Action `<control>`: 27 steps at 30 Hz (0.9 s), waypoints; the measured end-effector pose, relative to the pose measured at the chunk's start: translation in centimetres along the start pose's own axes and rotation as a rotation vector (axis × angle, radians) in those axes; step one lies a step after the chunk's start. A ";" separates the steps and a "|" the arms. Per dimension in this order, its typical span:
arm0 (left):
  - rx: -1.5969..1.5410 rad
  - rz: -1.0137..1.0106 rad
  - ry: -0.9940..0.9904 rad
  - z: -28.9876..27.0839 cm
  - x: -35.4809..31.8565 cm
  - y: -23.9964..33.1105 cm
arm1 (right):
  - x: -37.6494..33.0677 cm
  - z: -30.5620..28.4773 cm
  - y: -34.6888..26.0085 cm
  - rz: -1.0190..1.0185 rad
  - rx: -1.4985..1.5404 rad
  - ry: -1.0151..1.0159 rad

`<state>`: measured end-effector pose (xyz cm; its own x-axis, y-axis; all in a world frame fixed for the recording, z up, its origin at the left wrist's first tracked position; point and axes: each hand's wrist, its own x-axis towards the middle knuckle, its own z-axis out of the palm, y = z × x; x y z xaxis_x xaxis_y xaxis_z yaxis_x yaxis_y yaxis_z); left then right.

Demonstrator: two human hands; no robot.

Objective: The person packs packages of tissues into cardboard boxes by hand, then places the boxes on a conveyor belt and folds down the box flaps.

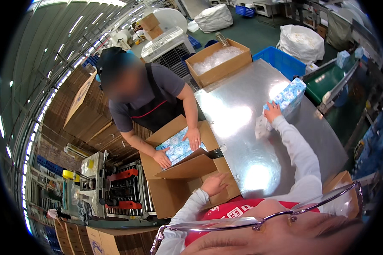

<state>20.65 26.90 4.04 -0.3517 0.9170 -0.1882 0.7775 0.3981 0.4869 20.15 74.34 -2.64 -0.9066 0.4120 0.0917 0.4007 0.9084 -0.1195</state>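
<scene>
My right hand point(272, 111) reaches far over the metal table, its spread fingers against the near end of a blue-and-white floral pack point(291, 95). Whether it bears any of the pack's weight I cannot tell. Near my body, my left hand point(215, 184) is over the edge of an open cardboard carton point(168, 197), fingers loosely extended and holding nothing visible. Across from me, a co-worker's two hands point(193, 138) press on similar blue floral packs point(174, 146) inside another open carton point(147, 146). Raised flaps hide part of both cartons' insides.
The shiny metal table point(251, 157) lies between me and a carton of clear plastic point(219, 59). Behind it stands a blue crate point(278, 61). A green conveyor point(334, 78) runs at the right. A roller line point(132, 189) and stacked flat cardboard point(87, 114) are at the left.
</scene>
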 end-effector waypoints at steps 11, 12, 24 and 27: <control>0.110 0.114 0.450 4.5 8.8 4.3 | -13.1 -2.4 -10.7 -0.637 0.291 0.063; 0.136 0.136 0.465 4.3 9.4 4.9 | -11.5 -1.8 -8.7 -0.473 0.195 0.084; 0.268 0.037 0.381 5.5 10.2 3.2 | -1.4 9.4 -0.7 0.440 1.896 0.039; 0.207 -0.067 0.511 3.6 12.2 5.7 | -2.2 10.0 -2.7 0.400 1.933 0.088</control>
<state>22.63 40.45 1.47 -0.5722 0.7811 0.2499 0.8127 0.4993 0.3003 19.76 70.22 -12.40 -0.7844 0.5949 -0.1754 -0.1644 -0.4720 -0.8661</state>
